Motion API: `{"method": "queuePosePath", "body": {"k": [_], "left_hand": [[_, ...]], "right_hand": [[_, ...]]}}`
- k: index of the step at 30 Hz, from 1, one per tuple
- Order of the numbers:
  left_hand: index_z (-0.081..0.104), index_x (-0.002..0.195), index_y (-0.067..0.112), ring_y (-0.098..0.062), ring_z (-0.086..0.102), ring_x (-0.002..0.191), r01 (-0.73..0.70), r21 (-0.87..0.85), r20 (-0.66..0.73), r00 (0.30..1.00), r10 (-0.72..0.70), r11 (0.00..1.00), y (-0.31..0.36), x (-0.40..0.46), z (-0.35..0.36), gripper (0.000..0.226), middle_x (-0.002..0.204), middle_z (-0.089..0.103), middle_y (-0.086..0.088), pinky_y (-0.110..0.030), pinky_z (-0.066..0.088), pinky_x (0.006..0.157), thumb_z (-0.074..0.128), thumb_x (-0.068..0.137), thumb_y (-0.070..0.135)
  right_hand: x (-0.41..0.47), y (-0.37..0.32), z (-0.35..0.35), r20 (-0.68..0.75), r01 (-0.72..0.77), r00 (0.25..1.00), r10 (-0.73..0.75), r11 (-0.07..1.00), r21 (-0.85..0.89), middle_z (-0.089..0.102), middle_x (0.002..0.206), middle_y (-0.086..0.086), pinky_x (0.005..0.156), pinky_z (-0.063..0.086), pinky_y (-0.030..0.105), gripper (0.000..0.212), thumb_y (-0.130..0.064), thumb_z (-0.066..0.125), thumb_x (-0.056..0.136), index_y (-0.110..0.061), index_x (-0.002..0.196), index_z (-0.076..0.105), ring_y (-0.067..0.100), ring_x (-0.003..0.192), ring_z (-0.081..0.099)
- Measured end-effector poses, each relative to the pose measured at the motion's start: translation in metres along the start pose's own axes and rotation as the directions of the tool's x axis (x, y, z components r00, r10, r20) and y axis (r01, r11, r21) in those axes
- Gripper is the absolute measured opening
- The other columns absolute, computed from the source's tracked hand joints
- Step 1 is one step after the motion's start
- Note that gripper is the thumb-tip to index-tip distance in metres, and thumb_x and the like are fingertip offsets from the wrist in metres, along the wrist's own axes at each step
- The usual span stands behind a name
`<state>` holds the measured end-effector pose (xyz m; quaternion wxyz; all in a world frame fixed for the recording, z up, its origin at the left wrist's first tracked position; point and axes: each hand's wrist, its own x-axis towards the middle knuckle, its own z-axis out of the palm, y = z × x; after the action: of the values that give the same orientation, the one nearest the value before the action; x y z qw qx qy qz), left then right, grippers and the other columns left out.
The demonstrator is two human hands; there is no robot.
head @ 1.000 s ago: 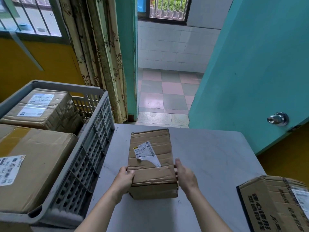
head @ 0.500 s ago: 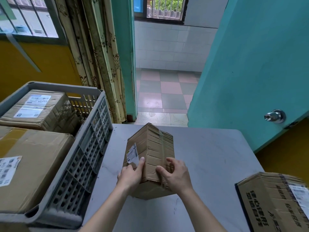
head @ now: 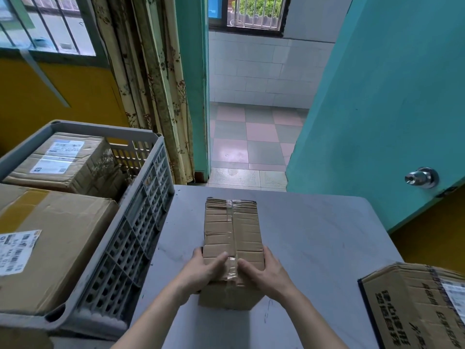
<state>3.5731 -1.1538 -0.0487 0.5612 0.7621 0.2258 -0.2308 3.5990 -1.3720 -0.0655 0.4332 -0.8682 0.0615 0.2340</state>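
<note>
A small, creased cardboard box lies flat on the grey table, its taped seam facing up and running away from me. My left hand grips the box's near left corner, thumb on top and fingers round the side. My right hand grips the near right corner the same way. The shipping label is out of sight.
A grey slatted plastic crate with two larger cardboard boxes stands at the left. Another printed cardboard box sits at the table's right front corner. Beyond the table are an open teal door, its knob and a tiled floor.
The box was rolled over on the table: its labelled face went from up, to the left side, to out of sight. Both hands shifted from its sides to its near top corners.
</note>
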Motion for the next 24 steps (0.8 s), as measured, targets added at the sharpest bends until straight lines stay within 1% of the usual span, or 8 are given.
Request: {"method": "queuePosePath", "body": {"k": [2, 4, 7, 10, 14, 17, 20, 24], "left_hand": [[0.038, 0.135, 0.028, -0.014, 0.064, 0.109, -0.036, 0.066, -0.030, 0.999, 0.038, 0.997, -0.007, 0.002, 0.007, 0.071, 0.120, 0.065, 0.008, -0.034, 0.055, 0.089, 0.072, 0.083, 0.064], [0.038, 0.138, 0.024, -0.015, 0.064, 0.110, -0.069, 0.104, -0.037, 0.997, 0.073, 0.992, -0.010, 0.005, 0.008, 0.072, 0.121, 0.066, 0.006, -0.032, 0.050, 0.099, 0.073, 0.086, 0.058], [0.039, 0.138, 0.021, -0.017, 0.064, 0.112, -0.080, 0.143, -0.042, 0.995, 0.087, 0.986, -0.014, 0.007, 0.006, 0.068, 0.123, 0.067, 0.003, -0.032, 0.050, 0.100, 0.072, 0.089, 0.053], [0.038, 0.138, 0.024, -0.018, 0.064, 0.112, -0.058, 0.134, -0.042, 0.997, 0.065, 0.989, -0.014, 0.008, 0.006, 0.070, 0.126, 0.066, 0.002, -0.035, 0.052, 0.101, 0.072, 0.086, 0.058], [0.034, 0.143, 0.022, -0.024, 0.062, 0.117, 0.043, 0.133, -0.076, 0.997, -0.033, 0.990, -0.001, 0.016, 0.005, 0.085, 0.133, 0.062, -0.003, -0.038, 0.053, 0.095, 0.061, 0.083, 0.076], [0.038, 0.144, 0.017, -0.026, 0.059, 0.124, 0.006, 0.215, -0.131, 0.991, 0.022, 0.977, 0.003, 0.020, 0.007, 0.081, 0.138, 0.060, -0.005, -0.037, 0.049, 0.102, 0.059, 0.087, 0.071], [0.042, 0.141, 0.017, -0.025, 0.058, 0.123, -0.011, 0.254, -0.114, 0.993, 0.041, 0.967, 0.000, 0.021, 0.005, 0.076, 0.137, 0.061, -0.004, -0.035, 0.048, 0.099, 0.061, 0.088, 0.069], [0.041, 0.143, 0.017, -0.028, 0.059, 0.124, 0.053, 0.310, -0.097, 0.995, -0.024, 0.949, 0.008, 0.033, -0.002, 0.089, 0.141, 0.059, -0.006, -0.040, 0.052, 0.100, 0.051, 0.083, 0.083]], "right_hand": [[-0.005, 0.002, 0.001, 0.058, -0.029, 0.998, 0.028, 0.999, 0.026, 0.055, 0.143, -0.010, 0.112, 0.046, 0.035, 0.110, -0.093, 0.065, 0.058, -0.044, 0.152, 0.036, 0.013, 0.130, 0.055], [-0.006, 0.005, 0.003, 0.089, -0.057, 0.995, 0.052, 0.997, 0.053, 0.059, 0.139, -0.012, 0.110, 0.047, 0.034, 0.095, -0.085, 0.069, 0.067, -0.043, 0.149, 0.042, 0.012, 0.127, 0.057], [-0.006, 0.002, 0.004, 0.087, -0.062, 0.994, 0.059, 0.998, 0.032, 0.065, 0.129, -0.015, 0.104, 0.047, 0.027, 0.074, -0.072, 0.073, 0.078, -0.039, 0.140, 0.051, 0.010, 0.117, 0.060], [-0.003, 0.002, 0.001, 0.106, -0.084, 0.991, 0.081, 0.996, 0.031, 0.066, 0.132, -0.013, 0.104, 0.051, 0.032, 0.076, -0.077, 0.072, 0.074, -0.038, 0.137, 0.054, 0.010, 0.117, 0.061], [0.010, -0.012, -0.010, 0.085, -0.148, 0.985, 0.151, 0.988, -0.039, 0.064, 0.134, -0.001, 0.095, 0.053, 0.033, 0.089, -0.089, 0.057, 0.074, -0.026, 0.137, 0.057, 0.021, 0.122, 0.061], [0.019, -0.015, -0.009, 0.052, -0.160, 0.985, 0.164, 0.985, -0.069, 0.063, 0.136, 0.002, 0.097, 0.049, 0.032, 0.084, -0.081, 0.060, 0.080, -0.021, 0.138, 0.054, 0.023, 0.124, 0.060], [0.022, -0.012, -0.007, 0.054, -0.143, 0.987, 0.150, 0.983, -0.115, 0.063, 0.138, 0.001, 0.104, 0.049, 0.035, 0.085, -0.081, 0.061, 0.079, -0.022, 0.140, 0.051, 0.023, 0.126, 0.059], [0.029, -0.020, -0.016, 0.118, -0.133, 0.983, 0.142, 0.988, -0.080, 0.064, 0.130, -0.002, 0.081, 0.063, 0.037, 0.082, -0.086, 0.060, 0.075, -0.036, 0.138, 0.044, 0.021, 0.113, 0.065]]}}
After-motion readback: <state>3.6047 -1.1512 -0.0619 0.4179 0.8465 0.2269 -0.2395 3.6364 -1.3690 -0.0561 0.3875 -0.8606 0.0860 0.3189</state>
